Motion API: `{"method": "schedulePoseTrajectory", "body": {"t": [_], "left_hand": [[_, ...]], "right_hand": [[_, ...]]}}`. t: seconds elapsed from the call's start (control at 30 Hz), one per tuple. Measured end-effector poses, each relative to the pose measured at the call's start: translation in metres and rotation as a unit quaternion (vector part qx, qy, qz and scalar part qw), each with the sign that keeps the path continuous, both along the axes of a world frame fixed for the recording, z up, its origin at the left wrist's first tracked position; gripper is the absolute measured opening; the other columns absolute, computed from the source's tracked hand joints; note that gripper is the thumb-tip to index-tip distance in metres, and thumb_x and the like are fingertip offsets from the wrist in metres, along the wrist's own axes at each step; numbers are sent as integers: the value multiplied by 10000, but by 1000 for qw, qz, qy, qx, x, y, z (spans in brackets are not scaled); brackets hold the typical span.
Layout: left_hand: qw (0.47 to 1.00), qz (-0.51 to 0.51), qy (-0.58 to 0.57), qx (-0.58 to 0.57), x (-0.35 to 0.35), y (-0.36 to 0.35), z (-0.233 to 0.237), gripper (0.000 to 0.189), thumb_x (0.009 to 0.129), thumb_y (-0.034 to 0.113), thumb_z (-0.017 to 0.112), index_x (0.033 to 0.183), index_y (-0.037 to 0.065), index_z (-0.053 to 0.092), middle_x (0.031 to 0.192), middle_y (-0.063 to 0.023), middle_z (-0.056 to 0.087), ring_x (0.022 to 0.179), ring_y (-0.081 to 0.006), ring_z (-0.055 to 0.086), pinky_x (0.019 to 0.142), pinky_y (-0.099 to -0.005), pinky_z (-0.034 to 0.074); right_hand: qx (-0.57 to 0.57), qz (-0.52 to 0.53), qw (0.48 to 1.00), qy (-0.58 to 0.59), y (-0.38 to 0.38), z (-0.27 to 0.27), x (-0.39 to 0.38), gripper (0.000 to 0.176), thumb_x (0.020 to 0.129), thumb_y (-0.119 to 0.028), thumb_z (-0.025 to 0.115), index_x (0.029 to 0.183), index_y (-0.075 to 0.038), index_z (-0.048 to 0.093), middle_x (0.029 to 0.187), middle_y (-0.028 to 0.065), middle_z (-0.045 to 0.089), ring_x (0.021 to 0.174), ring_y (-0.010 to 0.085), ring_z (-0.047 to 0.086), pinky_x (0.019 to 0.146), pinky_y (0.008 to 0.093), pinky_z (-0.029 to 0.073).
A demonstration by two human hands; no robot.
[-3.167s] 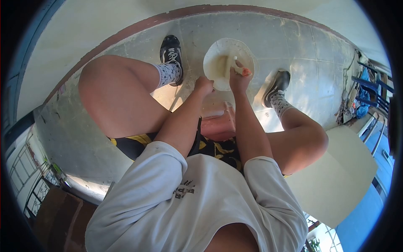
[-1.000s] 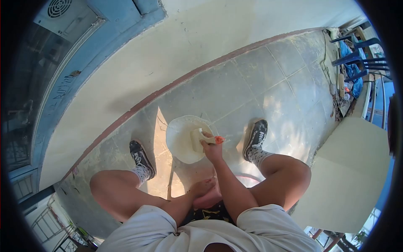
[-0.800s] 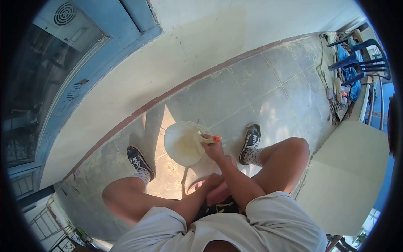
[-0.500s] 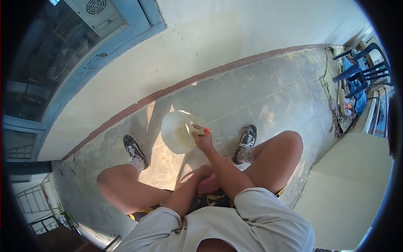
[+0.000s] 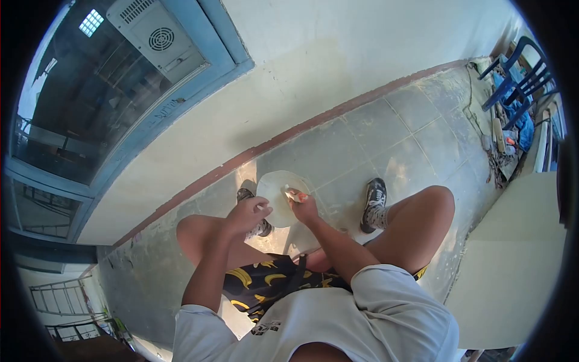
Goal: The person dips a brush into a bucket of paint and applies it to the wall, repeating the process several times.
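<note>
My right hand (image 5: 306, 211) is closed around a small white tube-like object (image 5: 291, 192) with a red part, held over a pale round disc-like item (image 5: 271, 188) between my feet. My left hand (image 5: 246, 216) hovers at the left edge of that round item, fingers bent and slightly apart, with nothing visible in them. It partly covers my left shoe (image 5: 243, 193).
My right shoe (image 5: 374, 202) rests on the grey tiled floor (image 5: 386, 136). A pale wall (image 5: 338, 72) and blue-framed window (image 5: 226, 69) lie ahead. Blue plastic chairs (image 5: 512, 84) and clutter stand at the far right, near a pale panel (image 5: 512, 259).
My left hand has risen from my lap to beside the round item. My right hand still grips the tube-like object. The whole view has shifted and turned slightly.
</note>
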State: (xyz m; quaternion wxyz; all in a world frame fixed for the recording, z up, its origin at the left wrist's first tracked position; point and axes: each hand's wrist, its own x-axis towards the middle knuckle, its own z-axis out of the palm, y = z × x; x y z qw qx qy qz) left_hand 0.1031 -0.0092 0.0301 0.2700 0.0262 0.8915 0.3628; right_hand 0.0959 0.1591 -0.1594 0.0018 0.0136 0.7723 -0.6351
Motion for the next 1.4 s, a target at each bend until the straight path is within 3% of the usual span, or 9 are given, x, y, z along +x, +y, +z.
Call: {"method": "schedulePoseTrajectory", "body": {"t": [0.13,0.2,0.47,0.57,0.63,0.83,0.9,1.2,1.4], "left_hand": [[999,-27,40,-3,-53,-14,33,440,821,340,634,1091,-4,597,978,-144,649,911,-229,614,762,-335,487],[995,-40,65,-61,-80,-6,50,449,816,348,636,1106,8,594,991,-137,641,920,-234,610,771,-343,482],[971,-108,-56,-206,-167,-9,-26,577,822,449,574,1239,54,522,1228,-146,549,1092,-291,552,932,-377,428],[954,-143,-77,-252,-184,11,-1,603,825,451,558,1270,49,493,1268,-149,525,1162,-300,507,986,-391,391],[974,-82,-47,-206,-195,16,8,523,837,397,560,1216,38,529,1255,-160,529,1158,-288,508,961,-381,398],[962,-89,-73,-249,-216,16,3,560,831,410,557,1246,37,507,1246,-156,536,1144,-291,520,959,-393,408],[963,-88,-72,-242,-217,17,3,558,829,409,559,1239,34,511,1243,-156,539,1141,-288,522,956,-392,410],[959,-89,-83,-257,-223,8,7,545,840,414,551,1245,51,507,1255,-173,523,1163,-300,502,968,-384,394],[963,-52,-72,-253,-216,-6,9,540,815,393,562,1214,30,538,1205,-164,564,1110,-287,541,931,-386,421]], "right_hand": [[24,-7,999,38,1,-4,9,332,788,-118,647,1112,-49,616,949,150,667,855,214,660,735,288,501],[26,1,998,-54,4,-3,9,328,788,-105,643,1109,-43,616,966,157,662,880,219,657,758,285,498],[-34,-18,998,-55,3,-9,-2,344,813,-115,635,1145,-34,596,970,115,664,869,155,632,772,275,489],[-66,-16,989,-134,6,-2,-6,348,818,-101,631,1156,-28,587,967,104,661,876,147,623,781,275,487],[-90,-26,981,-173,5,-7,-6,347,820,-94,630,1157,-26,585,967,102,659,883,150,622,787,275,485],[-14,-10,1000,-14,10,-12,-2,356,832,-102,628,1172,-14,566,995,110,648,890,146,620,772,268,488],[-48,-3,992,-119,9,-10,-1,363,834,-102,625,1178,-9,558,990,110,642,878,140,618,769,267,487],[-211,-93,951,-205,13,21,-13,405,822,-98,623,1193,33,526,993,122,613,884,158,602,690,285,523],[-445,-264,850,-100,19,78,-64,465,827,-69,598,1258,17,447,1085,130,576,897,207,617,689,320,555]]}}
